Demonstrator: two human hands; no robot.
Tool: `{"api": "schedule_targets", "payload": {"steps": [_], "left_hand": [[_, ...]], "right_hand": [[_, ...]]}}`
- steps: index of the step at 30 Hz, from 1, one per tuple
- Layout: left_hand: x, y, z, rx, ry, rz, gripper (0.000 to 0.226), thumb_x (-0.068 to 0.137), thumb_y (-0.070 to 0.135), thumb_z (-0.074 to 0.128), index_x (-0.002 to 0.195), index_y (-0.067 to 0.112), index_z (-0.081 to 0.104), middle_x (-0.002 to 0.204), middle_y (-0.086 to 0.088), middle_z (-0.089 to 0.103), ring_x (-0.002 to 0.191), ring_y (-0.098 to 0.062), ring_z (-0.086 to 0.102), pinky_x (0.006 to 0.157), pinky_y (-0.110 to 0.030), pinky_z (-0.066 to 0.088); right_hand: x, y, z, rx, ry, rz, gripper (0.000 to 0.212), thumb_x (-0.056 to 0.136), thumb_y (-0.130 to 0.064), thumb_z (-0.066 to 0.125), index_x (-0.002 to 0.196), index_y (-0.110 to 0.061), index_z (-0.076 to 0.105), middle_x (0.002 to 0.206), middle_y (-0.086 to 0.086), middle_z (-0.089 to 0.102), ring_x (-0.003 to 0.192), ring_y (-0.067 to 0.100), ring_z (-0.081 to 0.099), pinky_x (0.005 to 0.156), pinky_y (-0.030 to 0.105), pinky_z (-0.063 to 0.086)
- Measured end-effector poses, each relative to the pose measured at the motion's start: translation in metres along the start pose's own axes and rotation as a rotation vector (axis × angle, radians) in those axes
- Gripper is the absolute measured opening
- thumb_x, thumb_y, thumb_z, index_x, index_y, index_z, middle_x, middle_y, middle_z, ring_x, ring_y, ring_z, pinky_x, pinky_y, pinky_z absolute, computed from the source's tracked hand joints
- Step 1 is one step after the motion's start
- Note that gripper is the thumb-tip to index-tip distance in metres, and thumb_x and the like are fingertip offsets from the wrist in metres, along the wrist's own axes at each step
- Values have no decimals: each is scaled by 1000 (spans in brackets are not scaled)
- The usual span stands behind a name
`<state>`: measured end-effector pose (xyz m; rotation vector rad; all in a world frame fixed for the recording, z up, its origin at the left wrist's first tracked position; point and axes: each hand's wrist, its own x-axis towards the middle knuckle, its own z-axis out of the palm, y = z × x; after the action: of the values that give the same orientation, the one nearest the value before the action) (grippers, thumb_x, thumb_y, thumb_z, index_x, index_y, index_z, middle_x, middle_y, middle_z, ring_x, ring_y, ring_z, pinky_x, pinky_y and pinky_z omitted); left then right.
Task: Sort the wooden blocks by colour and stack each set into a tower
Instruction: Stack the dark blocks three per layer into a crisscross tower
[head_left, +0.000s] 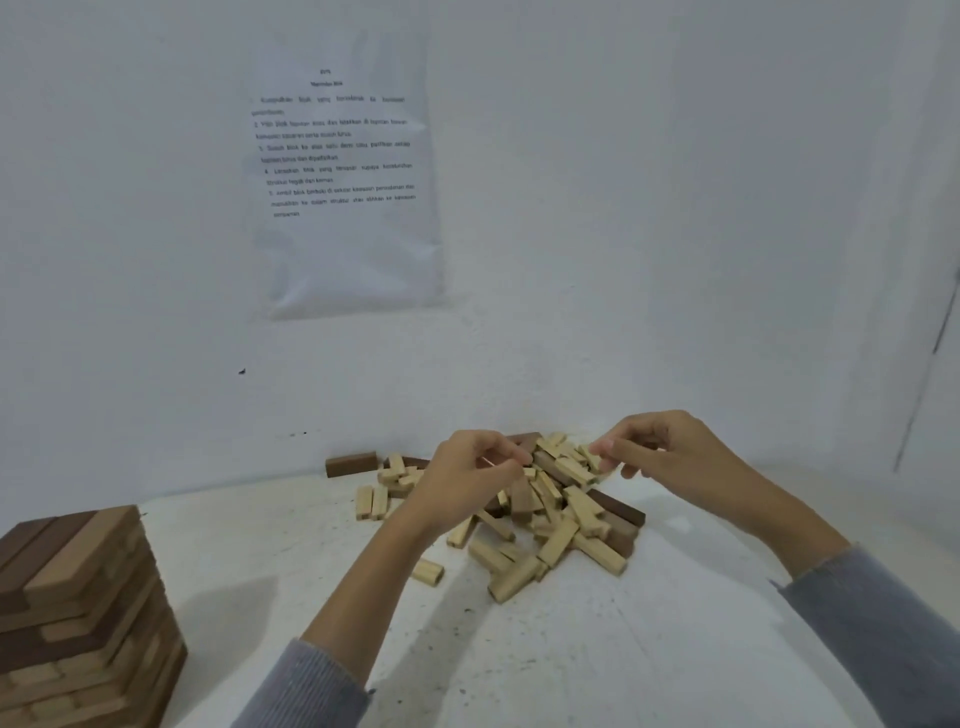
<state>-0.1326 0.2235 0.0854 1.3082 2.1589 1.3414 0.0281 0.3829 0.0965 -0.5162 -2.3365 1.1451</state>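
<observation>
A heap of wooden blocks (550, 514) lies on the white table against the wall: many small pale ones and a few longer dark brown ones (615, 506). My left hand (467, 478) hovers over the heap's left side with curled fingers, and a sliver of a pale block shows inside its grip. My right hand (670, 452) reaches in from the right, its fingertips pinching a pale block at the top of the heap. At the near left stands a tall tower (78, 613) of mixed brown and tan blocks.
One dark brown block (350, 464) lies alone by the wall, left of the heap. A single pale block (427, 571) sits apart in front of it. A printed sheet (343, 171) hangs on the white wall. The table edge (228, 491) meets the wall behind.
</observation>
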Motion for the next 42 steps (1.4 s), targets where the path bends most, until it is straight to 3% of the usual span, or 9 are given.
{"api": "schedule_targets", "payload": {"steps": [5, 11, 17, 23, 27, 32, 34, 38, 42], "left_hand": [[25, -25, 25, 126, 8, -42, 14, 90, 12, 56, 97, 14, 68, 98, 0, 66, 74, -6, 55, 62, -15, 44], [49, -46, 54, 338, 3, -81, 17, 88, 17, 59, 105, 13, 61, 104, -10, 62, 93, -23, 59, 81, -33, 52], [49, -55, 64, 542, 93, -50, 26, 87, 25, 63, 111, 17, 56, 113, 0, 53, 112, -19, 42, 83, -27, 42], [44, -53, 58, 422, 156, -74, 33, 81, 21, 70, 110, 16, 55, 91, -1, 64, 83, -17, 61, 64, -28, 46], [41, -48, 52, 181, 185, -122, 32, 87, 21, 65, 115, 17, 51, 77, 5, 57, 66, -7, 53, 57, -19, 41], [40, -35, 44, -245, 117, -329, 24, 102, 29, 36, 117, 12, 44, 73, -4, 51, 66, -13, 47, 51, -16, 42], [39, -32, 42, -273, 122, -392, 32, 102, 25, 24, 114, 8, 47, 73, -4, 48, 65, -14, 45, 59, -22, 41], [39, -31, 42, -283, 108, -364, 29, 102, 35, 29, 114, 16, 48, 75, -1, 44, 66, -12, 41, 61, -24, 37], [45, -31, 45, -401, 142, -322, 28, 98, 32, 49, 120, 15, 53, 76, 2, 54, 71, -11, 51, 63, -22, 41]], "right_hand": [[18, 41, 2, -189, -27, 122, 13, 88, -14, 67, 83, -23, 75, 81, -7, 71, 71, 1, 58, 63, 12, 42], [25, 70, 18, -318, -142, 238, 4, 84, -19, 74, 85, -18, 71, 70, -5, 63, 61, 1, 55, 51, 7, 38], [22, 75, 27, -326, -74, 233, 17, 83, -24, 75, 77, -25, 60, 71, -5, 59, 64, 8, 56, 58, 13, 41], [17, 74, 31, -363, -53, 273, 21, 80, -31, 75, 95, -24, 62, 78, -7, 59, 74, 8, 58, 58, 12, 41], [16, 67, 23, -284, -35, 234, 30, 75, -12, 76, 103, -19, 67, 80, -5, 56, 65, 4, 51, 50, 6, 37], [20, 61, 19, -23, 103, 163, 19, 83, -4, 68, 94, -18, 74, 70, -7, 56, 62, 6, 48, 50, 5, 37], [23, 61, 22, 54, 178, 141, 20, 91, -8, 60, 103, -18, 73, 86, -7, 65, 78, 12, 58, 62, 5, 42], [30, 60, 28, 176, 241, 130, 29, 103, -17, 39, 117, -21, 64, 103, 3, 62, 98, 27, 61, 86, 36, 55], [45, 53, 32, 290, 191, 217, 32, 103, -10, 30, 116, -16, 59, 86, 1, 55, 78, 18, 60, 62, 22, 47]]}}
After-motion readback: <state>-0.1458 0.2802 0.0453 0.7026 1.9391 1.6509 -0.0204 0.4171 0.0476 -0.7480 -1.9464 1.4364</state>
